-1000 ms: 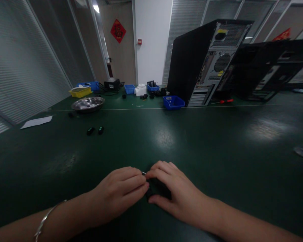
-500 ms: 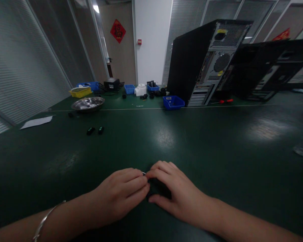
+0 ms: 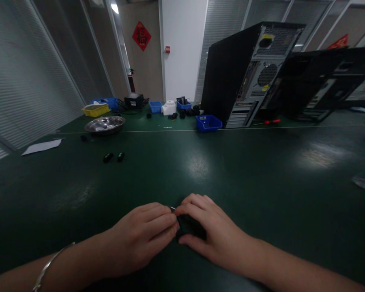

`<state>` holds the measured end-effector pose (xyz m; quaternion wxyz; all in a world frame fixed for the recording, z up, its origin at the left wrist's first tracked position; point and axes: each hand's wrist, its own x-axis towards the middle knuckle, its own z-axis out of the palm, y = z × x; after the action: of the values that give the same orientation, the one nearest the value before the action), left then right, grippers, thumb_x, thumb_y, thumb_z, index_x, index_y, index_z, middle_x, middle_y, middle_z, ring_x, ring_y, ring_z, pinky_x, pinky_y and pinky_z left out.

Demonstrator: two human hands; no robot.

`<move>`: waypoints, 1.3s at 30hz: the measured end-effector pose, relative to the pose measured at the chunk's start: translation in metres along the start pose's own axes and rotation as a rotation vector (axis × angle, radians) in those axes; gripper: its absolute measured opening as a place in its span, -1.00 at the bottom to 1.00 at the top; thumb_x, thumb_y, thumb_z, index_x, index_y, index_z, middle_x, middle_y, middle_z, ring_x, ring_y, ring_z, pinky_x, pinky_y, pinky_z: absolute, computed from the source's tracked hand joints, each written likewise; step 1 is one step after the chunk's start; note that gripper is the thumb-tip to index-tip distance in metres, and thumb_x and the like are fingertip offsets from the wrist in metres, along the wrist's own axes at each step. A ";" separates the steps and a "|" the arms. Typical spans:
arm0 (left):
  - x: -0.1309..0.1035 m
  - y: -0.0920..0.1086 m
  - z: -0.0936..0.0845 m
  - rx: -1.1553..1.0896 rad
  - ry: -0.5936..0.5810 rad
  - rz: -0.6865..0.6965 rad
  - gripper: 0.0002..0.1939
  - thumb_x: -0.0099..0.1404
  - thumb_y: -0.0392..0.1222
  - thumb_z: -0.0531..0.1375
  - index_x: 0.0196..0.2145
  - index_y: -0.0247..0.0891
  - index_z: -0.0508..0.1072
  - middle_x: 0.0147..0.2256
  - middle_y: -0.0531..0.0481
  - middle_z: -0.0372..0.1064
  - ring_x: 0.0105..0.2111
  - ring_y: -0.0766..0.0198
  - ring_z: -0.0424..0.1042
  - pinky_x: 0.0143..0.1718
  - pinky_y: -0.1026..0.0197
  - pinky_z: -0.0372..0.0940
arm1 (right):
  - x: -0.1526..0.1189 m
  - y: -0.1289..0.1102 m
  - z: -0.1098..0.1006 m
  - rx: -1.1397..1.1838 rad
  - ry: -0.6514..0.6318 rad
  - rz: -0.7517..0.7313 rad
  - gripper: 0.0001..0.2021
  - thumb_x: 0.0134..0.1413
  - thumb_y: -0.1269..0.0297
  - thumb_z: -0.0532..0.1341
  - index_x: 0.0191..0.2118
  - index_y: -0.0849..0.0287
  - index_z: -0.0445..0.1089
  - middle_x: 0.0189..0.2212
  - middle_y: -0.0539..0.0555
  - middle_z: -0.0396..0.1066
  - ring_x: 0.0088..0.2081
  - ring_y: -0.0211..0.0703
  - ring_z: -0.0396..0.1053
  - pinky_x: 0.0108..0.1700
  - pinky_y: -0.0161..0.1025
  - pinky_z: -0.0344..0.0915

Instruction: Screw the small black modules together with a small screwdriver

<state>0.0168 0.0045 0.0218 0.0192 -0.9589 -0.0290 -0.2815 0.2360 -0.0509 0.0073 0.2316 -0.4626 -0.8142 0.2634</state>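
Observation:
A small black object (image 3: 191, 226), smooth and boxy, is held low over the green tabletop at the near middle. My right hand (image 3: 211, 231) is closed round it, thumb below and fingers above. From the other side, my left hand (image 3: 152, 231) has its fingers pressed together at the object's left end. A thin shiny sliver (image 3: 173, 208) pokes out between the fingertips of both hands. What exactly the left fingers grip is hidden behind them.
Two small black pieces (image 3: 108, 157) lie further off to the left. Behind them stand a metal dish (image 3: 105, 130), a yellow tray (image 3: 95, 110) and a blue bin (image 3: 209, 127). Black computer cases (image 3: 231, 73) stand at the back right, near a red-handled screwdriver (image 3: 272, 121).
My left hand has shifted very slightly left, and a little more of the black object's left end shows. My right hand keeps its hold in nearly the same place.

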 end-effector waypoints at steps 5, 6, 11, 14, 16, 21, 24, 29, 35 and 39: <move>-0.001 0.000 -0.002 -0.025 0.009 -0.002 -0.66 0.55 -0.39 -0.09 -0.17 -0.44 0.48 -0.36 -0.14 0.50 -0.35 0.17 0.46 -0.25 0.14 0.45 | 0.000 -0.001 0.000 0.001 0.004 0.008 -0.64 0.12 0.37 0.37 0.02 0.06 0.35 -0.06 0.05 0.36 -0.06 -0.04 0.31 -0.01 -0.10 0.20; -0.003 0.000 -0.001 -0.028 0.014 -0.010 -0.66 0.55 -0.38 -0.08 -0.17 -0.43 0.48 -0.36 -0.14 0.49 -0.36 0.17 0.46 -0.26 0.14 0.45 | 0.000 -0.001 -0.001 -0.001 0.004 0.009 -0.65 0.12 0.37 0.37 0.01 0.06 0.35 -0.06 0.05 0.36 -0.06 -0.04 0.31 -0.01 -0.10 0.20; -0.011 -0.003 0.012 -0.112 -0.016 -0.084 -0.79 0.50 -0.38 0.03 -0.17 -0.39 0.47 -0.32 -0.12 0.47 -0.34 0.18 0.43 -0.28 0.16 0.40 | 0.000 -0.002 -0.002 -0.010 -0.007 0.013 -0.66 0.13 0.37 0.37 0.00 0.07 0.35 -0.06 0.06 0.36 -0.06 -0.03 0.31 -0.02 -0.10 0.21; -0.013 -0.004 0.015 -0.149 -0.025 -0.118 -0.81 0.47 -0.41 0.05 -0.19 -0.36 0.47 -0.34 -0.08 0.44 -0.36 0.21 0.40 -0.32 0.20 0.35 | 0.000 -0.001 -0.001 -0.006 -0.005 0.013 -0.65 0.12 0.36 0.38 0.01 0.07 0.35 -0.05 0.06 0.36 -0.05 -0.03 0.31 -0.01 -0.10 0.20; -0.013 -0.003 0.015 -0.150 -0.024 -0.130 -0.79 0.48 -0.41 0.04 -0.19 -0.35 0.47 -0.35 -0.07 0.42 -0.38 0.22 0.38 -0.35 0.22 0.32 | 0.000 -0.001 0.000 -0.001 0.001 0.005 -0.64 0.11 0.37 0.38 0.01 0.07 0.35 -0.05 0.05 0.36 -0.05 -0.04 0.31 -0.01 -0.10 0.19; -0.010 0.001 0.013 -0.205 -0.025 -0.207 -0.83 0.49 -0.28 0.09 -0.19 -0.30 0.49 -0.37 -0.05 0.40 -0.42 0.23 0.34 -0.42 0.25 0.26 | 0.000 -0.001 0.000 0.002 -0.003 0.009 -0.67 0.13 0.38 0.37 0.00 0.08 0.36 -0.07 0.05 0.36 -0.06 -0.04 0.31 -0.01 -0.11 0.20; -0.010 0.002 0.014 -0.215 -0.023 -0.245 -0.84 0.49 -0.28 0.09 -0.18 -0.26 0.49 -0.37 -0.03 0.39 -0.43 0.25 0.34 -0.44 0.27 0.22 | 0.000 -0.001 -0.001 0.002 0.000 0.008 -0.67 0.13 0.37 0.36 0.00 0.07 0.35 -0.07 0.05 0.37 -0.06 -0.04 0.31 -0.01 -0.10 0.19; -0.011 0.002 0.017 -0.233 -0.013 -0.240 -0.80 0.44 -0.40 0.09 -0.19 -0.24 0.50 -0.34 -0.04 0.41 -0.40 0.25 0.36 -0.43 0.28 0.22 | 0.000 0.000 -0.001 0.002 -0.005 0.006 -0.67 0.14 0.36 0.36 0.00 0.06 0.35 -0.06 0.04 0.37 -0.06 -0.05 0.31 0.00 -0.10 0.19; -0.012 0.004 0.019 -0.400 -0.042 -0.420 -0.82 0.34 -0.43 0.13 -0.21 -0.23 0.48 -0.31 -0.02 0.38 -0.36 0.25 0.37 -0.37 0.28 0.27 | -0.001 0.000 -0.001 0.002 -0.004 0.005 -0.65 0.11 0.39 0.37 0.00 0.06 0.34 -0.06 0.03 0.36 -0.06 -0.04 0.31 -0.01 -0.10 0.18; -0.012 0.005 0.021 -0.507 -0.038 -0.541 -0.85 0.28 -0.41 0.16 -0.24 -0.23 0.45 -0.31 -0.01 0.36 -0.36 0.26 0.38 -0.37 0.27 0.27 | -0.001 -0.002 -0.002 0.003 -0.011 0.008 -0.67 0.12 0.40 0.36 -0.01 0.07 0.34 -0.07 0.04 0.36 -0.07 -0.04 0.31 -0.03 -0.11 0.19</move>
<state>0.0185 0.0001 -0.0026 -0.2946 -0.8959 -0.2114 -0.2566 0.2366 -0.0518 0.0099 0.2269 -0.4643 -0.8131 0.2682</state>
